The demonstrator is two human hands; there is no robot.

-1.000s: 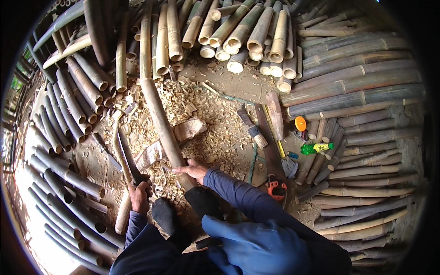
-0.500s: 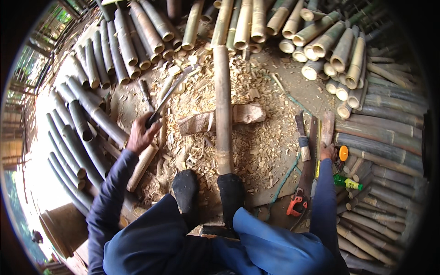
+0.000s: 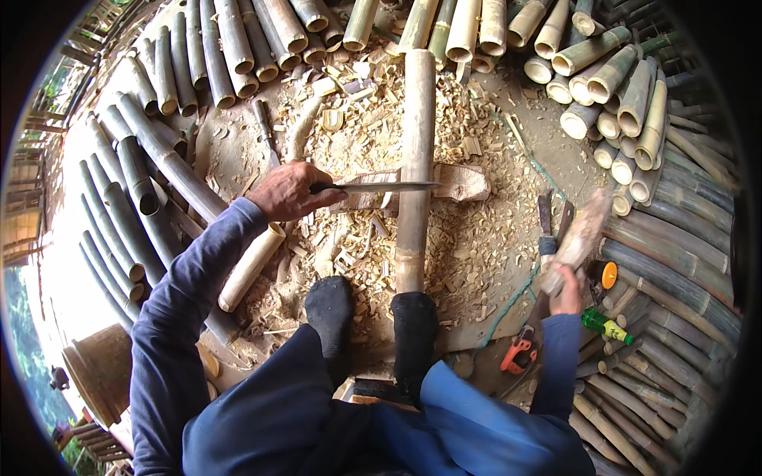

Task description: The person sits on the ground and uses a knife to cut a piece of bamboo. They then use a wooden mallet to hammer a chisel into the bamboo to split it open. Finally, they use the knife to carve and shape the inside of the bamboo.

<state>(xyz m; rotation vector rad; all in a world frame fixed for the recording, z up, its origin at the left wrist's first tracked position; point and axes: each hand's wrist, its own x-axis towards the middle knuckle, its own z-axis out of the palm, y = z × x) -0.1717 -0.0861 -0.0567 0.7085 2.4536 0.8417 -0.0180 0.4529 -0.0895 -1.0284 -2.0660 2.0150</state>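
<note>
My left hand [image 3: 292,191] is closed round the handle of a knife [image 3: 389,187]. Its blade points right and lies across the upright-running bamboo tube [image 3: 414,135]; whether it touches the tube I cannot tell. The tube rests over a rough wooden block [image 3: 462,183], and its near end meets my right foot in a black sock. Off to the right, my right hand [image 3: 566,292] grips the lower end of a chunky piece of wood [image 3: 582,238], tilted and slightly blurred.
Wood chips [image 3: 349,230] cover the ground. Cut bamboo tubes [image 3: 159,159] lie stacked left, far and right. A second knife [image 3: 264,131] lies at the upper left. Near my right hand are a saw with an orange handle [image 3: 520,355], another blade [image 3: 545,222] and a green bottle [image 3: 607,325].
My left hand has swung the knife from pointing away to lying sideways over the bamboo tube. My right hand has lifted the piece of wood off the ground.
</note>
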